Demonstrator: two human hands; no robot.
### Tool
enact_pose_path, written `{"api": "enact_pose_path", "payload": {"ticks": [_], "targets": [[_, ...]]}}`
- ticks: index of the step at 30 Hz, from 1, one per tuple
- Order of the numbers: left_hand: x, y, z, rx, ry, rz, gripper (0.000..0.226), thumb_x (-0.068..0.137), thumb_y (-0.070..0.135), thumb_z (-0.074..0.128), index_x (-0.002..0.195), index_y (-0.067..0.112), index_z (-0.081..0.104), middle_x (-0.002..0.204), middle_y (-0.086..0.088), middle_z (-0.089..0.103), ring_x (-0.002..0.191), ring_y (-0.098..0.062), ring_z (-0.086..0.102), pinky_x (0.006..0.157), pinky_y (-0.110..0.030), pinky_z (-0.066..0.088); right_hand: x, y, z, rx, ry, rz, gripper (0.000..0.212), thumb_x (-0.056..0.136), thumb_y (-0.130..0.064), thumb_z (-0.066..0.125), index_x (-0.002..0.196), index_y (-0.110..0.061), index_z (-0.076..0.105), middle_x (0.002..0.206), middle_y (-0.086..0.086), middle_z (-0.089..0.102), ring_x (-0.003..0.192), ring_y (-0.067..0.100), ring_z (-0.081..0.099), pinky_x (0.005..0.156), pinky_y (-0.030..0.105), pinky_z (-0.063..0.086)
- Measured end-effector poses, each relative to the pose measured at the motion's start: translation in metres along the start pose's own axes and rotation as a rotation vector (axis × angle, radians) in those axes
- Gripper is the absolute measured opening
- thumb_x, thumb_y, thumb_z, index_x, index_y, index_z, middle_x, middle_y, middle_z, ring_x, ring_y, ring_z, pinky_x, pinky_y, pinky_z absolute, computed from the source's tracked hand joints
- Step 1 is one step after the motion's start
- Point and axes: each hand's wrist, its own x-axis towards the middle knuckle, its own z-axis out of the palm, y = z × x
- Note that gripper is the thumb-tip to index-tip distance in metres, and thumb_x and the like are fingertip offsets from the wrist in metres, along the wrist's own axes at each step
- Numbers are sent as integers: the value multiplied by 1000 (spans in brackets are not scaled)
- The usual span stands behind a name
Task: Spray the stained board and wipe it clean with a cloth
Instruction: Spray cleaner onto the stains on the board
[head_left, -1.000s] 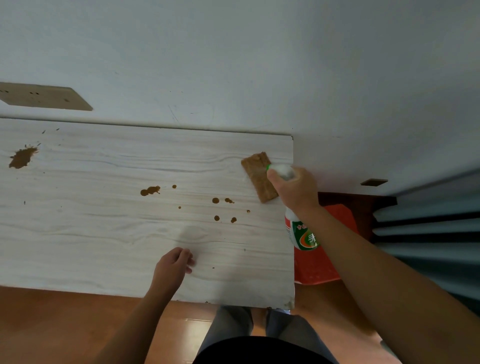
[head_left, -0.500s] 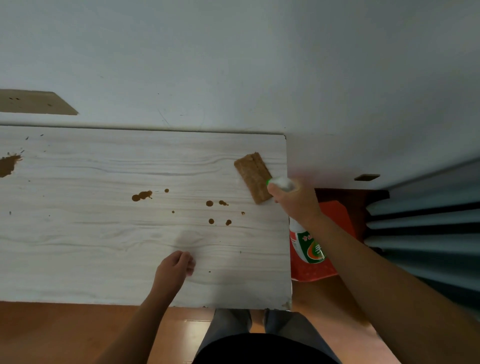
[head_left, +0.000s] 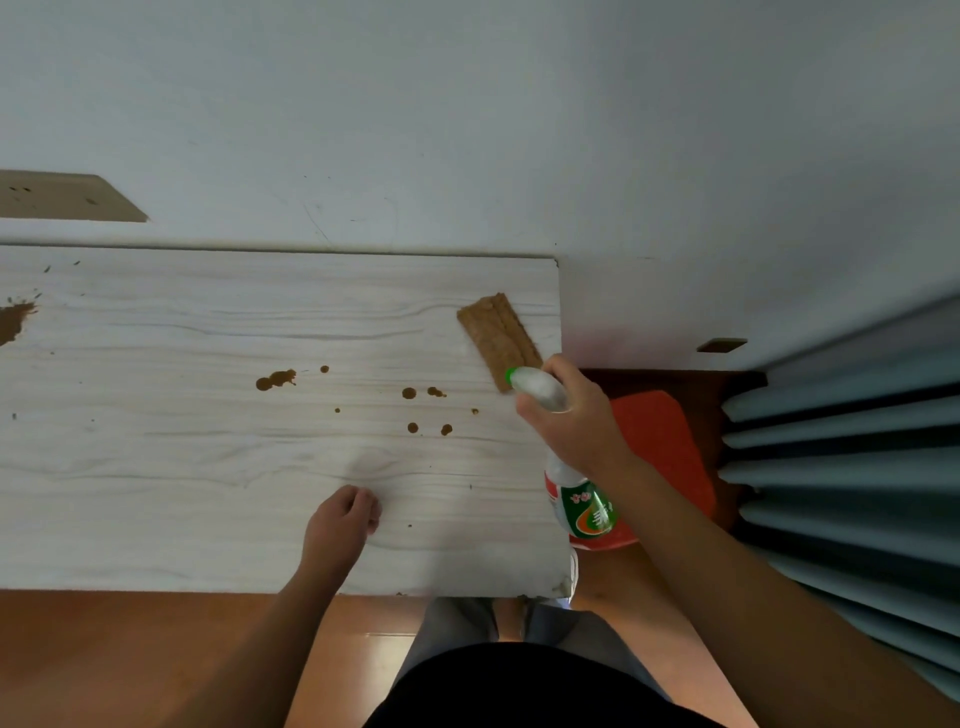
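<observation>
Head view: the board fills the left and middle. Its far edge meets the wall, its near edge hangs over the floor, and its right edge ends just left of the bottle's body. The near right corner looks chipped. Most of the board's middle and left is bare.

One cloth, brown and folded, lies tilted near the far right corner. Its near end is hidden behind the nozzle.

There is one bottle. The right hand grips its neck with fingers wrapped round the trigger head. The green-tipped nozzle sits above the board's right edge and points left at the stains.

The left hand rests on the board near the front edge, fingers curled in and holding nothing.

Stains: one large smear cut by the left frame edge, one blotch mid-board, four bigger drops left of the nozzle, and a few specks nearby.

To the right, below the bottle, stands one red stool. A blue pleated curtain lies just beyond it. One wooden piece lies at the far left.
</observation>
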Motion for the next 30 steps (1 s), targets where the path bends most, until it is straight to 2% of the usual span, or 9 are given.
{"api": "enact_pose_path", "payload": {"ticks": [3, 6, 9, 12, 14, 19, 24, 27, 30], "targets": [[-5, -3, 4, 33, 32, 25, 33, 103, 26, 48, 79, 13, 66, 75, -7, 71, 76, -29, 66, 71, -41, 51, -6, -7, -5, 38, -9, -76, 24, 86, -36, 74, 83, -22, 54, 71, -8, 54, 60, 5, 49, 54, 21, 42], [-10, -5, 7, 25, 52, 47, 30, 102, 27, 48, 80, 14, 65, 77, -7, 70, 78, -28, 65, 70, -39, 49, -13, -10, -6, 37, 18, -137, 24, 86, -37, 76, 87, -20, 60, 72, -2, 59, 60, 12, 54, 53, 25, 45], [-15, -7, 7, 27, 59, 71, 28, 103, 27, 49, 83, 15, 65, 79, -7, 69, 78, -28, 64, 69, -37, 47, -19, -6, -6, 67, 58, -116, 25, 86, -39, 77, 102, -21, 70, 85, -6, 70, 76, 11, 66, 67, 31, 56], [-20, -9, 8, 7, 67, 73, 26, 103, 28, 49, 85, 17, 65, 81, -6, 69, 79, -25, 64, 71, -39, 49, -21, -7, -9, 11, 58, -126, 31, 86, -40, 76, 112, -23, 70, 96, -12, 70, 89, 3, 65, 73, 20, 52], [-21, -10, 8, 1, 63, 77, 26, 103, 29, 50, 86, 18, 65, 82, -5, 70, 80, -24, 64, 75, -41, 51, -21, -10, -12, -126, 56, -144, 31, 88, -45, 71, 113, -27, 65, 96, -15, 64, 87, 2, 61, 72, 17, 47], [-17, -7, 5, 8, -2, 94, 29, 105, 30, 49, 87, 14, 64, 82, -9, 68, 80, -28, 64, 70, -38, 49, -15, -18, -20, -256, 32, -123, 21, 91, -36, 63, 105, -26, 51, 91, -7, 59, 77, 11, 59, 64, 29, 51], [2, -1, -6, -32, -33, 76, 32, 105, 27, 48, 84, 10, 66, 79, -10, 71, 77, -31, 65, 72, -41, 51, 1, -27, -26, -315, 43, -202, 17, 90, -36, 65, 102, -26, 57, 90, -10, 61, 80, 7, 58, 68, 27, 47], [12, 1, -16, -62, -27, 55, 28, 105, 26, 49, 88, 12, 67, 82, -9, 73, 79, -29, 67, 77, -45, 54, 17, -39, -24, -307, 63, -230, 19, 89, -37, 67, 103, -27, 59, 89, -11, 62, 80, 9, 59, 69, 30, 50], [17, 1, -25, -97, -25, 27, 26, 106, 26, 49, 91, 13, 66, 84, -9, 73, 81, -29, 68, 74, -41, 52, 33, -55, -11, -290, 44, -263, 25, 89, -36, 69, 110, -25, 61, 94, -12, 63, 84, 9, 60, 74, 33, 53]]}}
